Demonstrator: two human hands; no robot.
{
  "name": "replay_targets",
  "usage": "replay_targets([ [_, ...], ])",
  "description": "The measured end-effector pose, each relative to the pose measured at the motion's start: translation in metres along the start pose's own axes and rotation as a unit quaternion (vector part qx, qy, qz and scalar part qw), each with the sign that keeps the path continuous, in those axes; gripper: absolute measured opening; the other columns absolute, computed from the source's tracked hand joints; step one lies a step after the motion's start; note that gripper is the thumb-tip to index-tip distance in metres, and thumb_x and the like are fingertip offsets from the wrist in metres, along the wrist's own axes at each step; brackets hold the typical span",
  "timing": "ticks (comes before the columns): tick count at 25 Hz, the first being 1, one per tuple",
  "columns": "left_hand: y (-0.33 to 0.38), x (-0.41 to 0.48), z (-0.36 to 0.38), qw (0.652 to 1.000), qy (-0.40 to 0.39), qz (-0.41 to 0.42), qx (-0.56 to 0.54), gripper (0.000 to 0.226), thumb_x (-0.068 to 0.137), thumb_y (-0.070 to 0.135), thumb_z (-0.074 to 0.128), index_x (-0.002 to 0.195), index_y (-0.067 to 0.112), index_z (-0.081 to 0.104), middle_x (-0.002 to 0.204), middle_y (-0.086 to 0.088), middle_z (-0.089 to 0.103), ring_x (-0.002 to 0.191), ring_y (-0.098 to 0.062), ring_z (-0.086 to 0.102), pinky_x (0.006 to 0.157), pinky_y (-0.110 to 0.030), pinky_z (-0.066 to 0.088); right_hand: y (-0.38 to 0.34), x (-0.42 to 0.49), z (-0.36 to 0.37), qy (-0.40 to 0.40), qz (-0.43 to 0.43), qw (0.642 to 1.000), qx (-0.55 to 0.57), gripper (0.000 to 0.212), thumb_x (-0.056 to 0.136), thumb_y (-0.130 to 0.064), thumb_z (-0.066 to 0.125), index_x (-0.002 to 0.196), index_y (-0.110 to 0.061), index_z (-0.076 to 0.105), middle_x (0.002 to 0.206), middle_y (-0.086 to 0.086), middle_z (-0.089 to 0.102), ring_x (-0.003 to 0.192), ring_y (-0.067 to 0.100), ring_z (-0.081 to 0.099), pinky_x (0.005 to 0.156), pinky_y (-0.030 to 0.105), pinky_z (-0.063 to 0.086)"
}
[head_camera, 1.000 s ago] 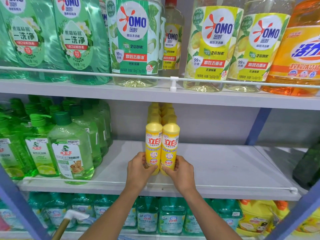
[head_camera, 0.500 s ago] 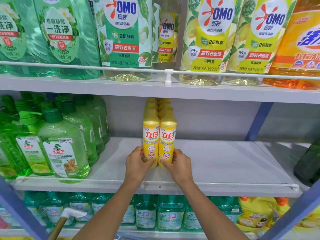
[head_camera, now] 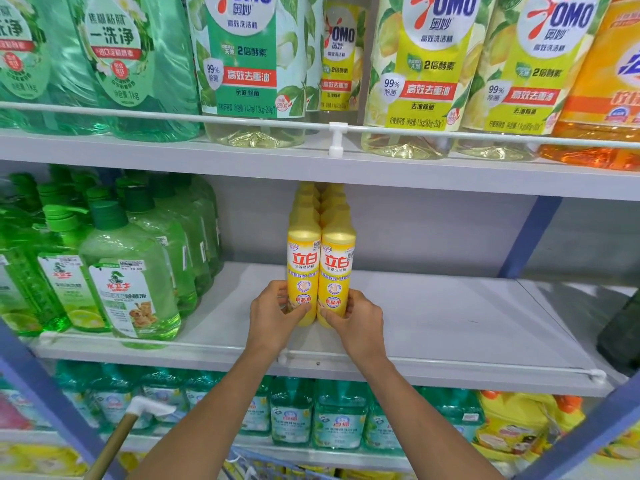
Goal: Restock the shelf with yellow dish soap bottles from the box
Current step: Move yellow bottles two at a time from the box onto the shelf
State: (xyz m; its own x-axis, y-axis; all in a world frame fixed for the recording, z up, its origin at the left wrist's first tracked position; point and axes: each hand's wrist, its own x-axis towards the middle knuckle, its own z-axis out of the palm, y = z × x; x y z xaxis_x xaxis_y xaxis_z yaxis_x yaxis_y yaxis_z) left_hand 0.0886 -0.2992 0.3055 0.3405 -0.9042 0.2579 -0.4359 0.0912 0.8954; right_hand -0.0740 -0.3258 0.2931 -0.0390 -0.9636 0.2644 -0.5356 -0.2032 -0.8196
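Fingers of the left hand (head_camera: 273,313) and right hand (head_camera: 360,320) were curled round the front yellow bottles (head_camera: 304,268), forearms stretched over the rail (head_camera: 450,364); bare shelf (head_camera: 450,317) was seen centre right.

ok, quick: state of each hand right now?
Left hand: grips the front-left yellow plastic dish soap bottle.
Right hand: grips the front-right yellow plastic dish soap bottle.
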Motion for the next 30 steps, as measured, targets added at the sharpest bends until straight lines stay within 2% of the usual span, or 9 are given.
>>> replay_targets([
  [4,0.001,-0.001,-0.002,1.0,-0.009,-0.004,0.01,0.049,0.075,0.026,0.087,0.117,0.016,0.063,0.107,0.003,0.071,0.095,-0.008,0.067,0.084,-0.025,0.057,0.001,-0.001,0.001,0.008,-0.018,1.0,-0.01,0.048,0.078,-0.043,0.083,0.117,-0.018,0.068,0.105,-0.003,0.075,0.091,0.014,0.069,0.084,0.037,0.06],
  [7,0.008,0.002,-0.005,0.999,-0.017,-0.011,0.045,0.05,0.075,0.027,0.087,0.117,0.014,0.064,0.106,0.001,0.071,0.092,-0.011,0.067,0.082,-0.027,0.057,-0.002,0.0,-0.004,-0.012,-0.013,1.0,-0.023,0.05,0.078,-0.041,0.084,0.117,-0.016,0.066,0.107,0.0,0.074,0.092,0.016,0.068,0.083,0.033,0.058],
  [9,0.015,0.005,-0.01,0.994,-0.038,-0.027,0.101,0.051,0.076,0.034,0.085,0.118,0.015,0.063,0.107,0.001,0.071,0.093,-0.015,0.066,0.084,-0.032,0.056,-0.009,0.005,-0.017,-0.064,0.004,0.997,-0.044,0.053,0.077,-0.044,0.083,0.118,-0.015,0.065,0.11,0.001,0.074,0.093,0.016,0.068,0.082,0.03,0.056],
  [12,0.027,0.003,-0.024,0.973,-0.102,-0.04,0.202,0.057,0.08,0.045,0.077,0.125,0.015,0.059,0.117,-0.008,0.067,0.109,-0.027,0.062,0.092,-0.04,0.052,-0.019,0.008,-0.044,-0.151,-0.001,0.979,-0.137,0.063,0.083,-0.055,0.074,0.126,-0.012,0.061,0.124,0.006,0.068,0.112,0.023,0.063,0.091,0.035,0.052],
  [15,0.042,-0.021,-0.045,0.924,-0.184,0.011,0.336,0.061,0.087,0.047,0.068,0.134,0.014,0.048,0.13,-0.012,0.059,0.121,-0.03,0.055,0.096,-0.04,0.046,-0.032,-0.011,-0.072,-0.178,-0.036,0.953,-0.244,0.074,0.089,-0.057,0.064,0.14,-0.005,0.049,0.141,0.016,0.055,0.129,0.032,0.051,0.102,0.039,0.044],
  [19,0.052,-0.072,-0.076,0.817,-0.259,0.115,0.501,0.08,0.085,0.065,0.059,0.145,0.019,0.035,0.134,-0.012,0.05,0.124,-0.031,0.049,0.1,-0.046,0.046,-0.054,-0.069,-0.096,-0.212,-0.089,0.919,-0.32,0.073,0.091,-0.057,0.061,0.147,-0.014,0.042,0.149,0.014,0.045,0.138,0.033,0.04,0.112,0.044,0.039],
  [21,0.055,-0.107,-0.091,0.786,-0.267,0.16,0.534,0.085,0.083,0.07,0.056,0.145,0.017,0.035,0.136,-0.013,0.048,0.124,-0.033,0.047,0.101,-0.048,0.044,-0.062,-0.106,-0.1,-0.217,-0.124,0.895,-0.369,0.077,0.089,-0.063,0.058,0.149,-0.019,0.038,0.152,0.011,0.042,0.14,0.033,0.036,0.112,0.046,0.038],
  [25,0.045,-0.184,-0.111,0.783,-0.275,0.187,0.525,0.086,0.086,0.071,0.051,0.148,0.015,0.034,0.144,-0.015,0.044,0.131,-0.034,0.043,0.105,-0.048,0.041,-0.067,-0.183,-0.102,-0.217,-0.158,0.861,-0.433,0.084,0.091,-0.068,0.05,0.154,-0.015,0.03,0.16,0.012,0.031,0.145,0.032,0.03,0.117,0.047,0.033],
  [30,0.007,-0.274,-0.117,0.792,-0.313,0.152,0.502,0.084,0.088,0.068,0.052,0.15,0.015,0.031,0.143,-0.015,0.043,0.132,-0.034,0.043,0.104,-0.049,0.042,-0.041,-0.272,-0.099,-0.246,-0.125,0.857,-0.436,0.087,0.093,-0.069,0.047,0.158,-0.016,0.025,0.163,0.012,0.026,0.149,0.031,0.024,0.118,0.047,0.032],
])
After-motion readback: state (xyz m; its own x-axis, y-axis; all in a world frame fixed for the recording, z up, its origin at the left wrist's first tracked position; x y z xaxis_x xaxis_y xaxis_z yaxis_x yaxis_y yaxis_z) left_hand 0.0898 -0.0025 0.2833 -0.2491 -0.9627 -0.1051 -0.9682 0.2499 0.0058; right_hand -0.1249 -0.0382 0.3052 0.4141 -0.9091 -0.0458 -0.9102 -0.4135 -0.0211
